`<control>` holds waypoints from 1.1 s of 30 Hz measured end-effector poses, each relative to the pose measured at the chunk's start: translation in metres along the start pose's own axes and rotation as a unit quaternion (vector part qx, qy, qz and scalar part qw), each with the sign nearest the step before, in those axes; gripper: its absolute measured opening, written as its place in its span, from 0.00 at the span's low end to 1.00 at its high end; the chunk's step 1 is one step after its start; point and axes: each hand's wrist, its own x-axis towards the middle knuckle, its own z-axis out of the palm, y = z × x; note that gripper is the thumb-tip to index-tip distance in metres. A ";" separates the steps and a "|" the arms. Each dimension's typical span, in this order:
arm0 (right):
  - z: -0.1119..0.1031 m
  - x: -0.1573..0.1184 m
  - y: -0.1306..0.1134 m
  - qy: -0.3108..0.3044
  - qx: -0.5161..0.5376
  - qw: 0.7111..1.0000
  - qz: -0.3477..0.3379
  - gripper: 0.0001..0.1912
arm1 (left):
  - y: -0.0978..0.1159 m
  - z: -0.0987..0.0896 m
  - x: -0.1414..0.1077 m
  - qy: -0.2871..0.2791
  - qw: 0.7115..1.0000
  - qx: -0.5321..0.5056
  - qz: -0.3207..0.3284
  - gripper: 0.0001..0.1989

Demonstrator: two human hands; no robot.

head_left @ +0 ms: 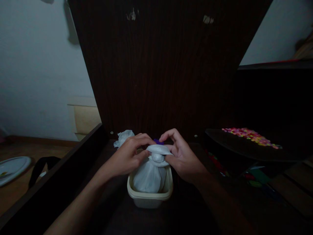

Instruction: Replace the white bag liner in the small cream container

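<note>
A cream-coloured plastic tub (148, 195) stands on the dark surface in front of me. In it sits a white, thin-walled bag or wrap (146, 179), bulging below and gathered at the neck, its upper edge spread like a brim. My left hand (129, 151) is closed on the left side of that edge. On the right side, my right hand (182, 158) grips it between thumb and fingers, its index finger arched above. A small purple piece (158, 141) shows between the two index fingertips; its kind is unclear. A rounded white lump bulges under the brim.
Crumpled thin white plastic (124, 137) lies behind my left hand. A tall dark wood panel (158, 71) rises behind the tub. At right, many small bright pieces (253, 137) lie on a dark ledge. A white plate-like object (14, 169) is on the floor at left.
</note>
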 end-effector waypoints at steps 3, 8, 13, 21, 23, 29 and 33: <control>0.002 0.002 0.000 -0.010 0.016 1.000 -0.015 0.20 | 0.001 0.000 0.000 -0.012 1.000 -0.020 0.004 0.10; 0.000 0.004 0.000 -0.007 -0.018 1.000 -0.010 0.16 | -0.002 -0.003 -0.001 -0.041 0.998 -0.047 0.001 0.09; -0.005 0.003 0.000 0.033 -0.088 0.995 -0.016 0.14 | -0.005 -0.007 -0.001 -0.069 0.995 -0.068 -0.007 0.08; -0.012 0.004 -0.002 0.058 -0.249 0.962 -0.095 0.07 | 0.000 -0.007 -0.001 -0.123 0.988 -0.092 0.003 0.08; -0.010 0.004 -0.002 0.039 -0.253 0.964 -0.074 0.08 | 0.000 -0.006 -0.001 -0.130 0.987 -0.098 -0.002 0.08; -0.008 0.005 0.001 0.062 -0.193 0.978 -0.049 0.05 | -0.003 -0.002 0.000 -0.048 0.996 -0.072 -0.036 0.05; -0.006 0.004 0.000 0.044 -0.097 0.994 -0.026 0.12 | -0.005 0.004 0.001 0.001 0.993 -0.105 -0.055 0.02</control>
